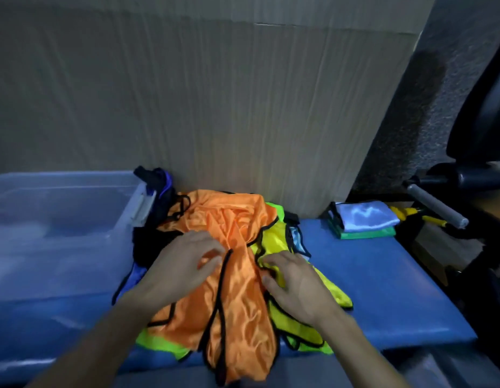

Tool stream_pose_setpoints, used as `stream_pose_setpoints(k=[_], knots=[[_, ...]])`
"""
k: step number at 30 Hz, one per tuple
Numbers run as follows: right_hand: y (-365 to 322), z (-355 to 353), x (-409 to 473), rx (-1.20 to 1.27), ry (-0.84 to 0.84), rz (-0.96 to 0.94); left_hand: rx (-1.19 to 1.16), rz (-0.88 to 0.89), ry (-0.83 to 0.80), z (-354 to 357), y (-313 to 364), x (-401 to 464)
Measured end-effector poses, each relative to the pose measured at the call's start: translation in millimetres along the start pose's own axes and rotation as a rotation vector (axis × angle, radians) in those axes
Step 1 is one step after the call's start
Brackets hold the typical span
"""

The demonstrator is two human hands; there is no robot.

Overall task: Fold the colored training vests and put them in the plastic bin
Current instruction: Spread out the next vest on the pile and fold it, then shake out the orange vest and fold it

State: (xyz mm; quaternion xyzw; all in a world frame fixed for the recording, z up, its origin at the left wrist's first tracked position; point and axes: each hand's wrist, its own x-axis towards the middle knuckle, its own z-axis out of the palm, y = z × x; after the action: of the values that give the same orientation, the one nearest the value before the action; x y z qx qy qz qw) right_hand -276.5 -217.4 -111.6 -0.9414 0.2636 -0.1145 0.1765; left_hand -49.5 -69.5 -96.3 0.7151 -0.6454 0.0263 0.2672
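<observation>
Both hands rest on the orange vest atop the table's pile: left hand with loosely curled grip, right hand flat, likely to spread it; plastic bin waits left.

The orange vest is glossy, satiny cloth with black trim; the plastic bin is translucent and smooth; the backing cardboard looks matt and ribbed.

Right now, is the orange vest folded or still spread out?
Not folded. The orange vest lies crumpled and spread on top of the pile, its black-trimmed straps loose, with the left hand and right hand on it.
</observation>
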Motion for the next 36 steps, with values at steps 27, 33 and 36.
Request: stream_pose_setpoints(k=[27,33,36], knots=[[-79.5,60.9,-83.2,-0.357,-0.263,-0.061,-0.571,-0.073,0.095,-64.9,26.2,-50.9],[-77.7,107.9,-93.3,-0.299,-0.062,0.135,-0.377,0.091,0.212,-155.0,70.4,19.0],[-81.7,104.3,-87.6,-0.275,0.012,0.158,-0.311,0.082,0.216,-165.2,75.0,23.0]])
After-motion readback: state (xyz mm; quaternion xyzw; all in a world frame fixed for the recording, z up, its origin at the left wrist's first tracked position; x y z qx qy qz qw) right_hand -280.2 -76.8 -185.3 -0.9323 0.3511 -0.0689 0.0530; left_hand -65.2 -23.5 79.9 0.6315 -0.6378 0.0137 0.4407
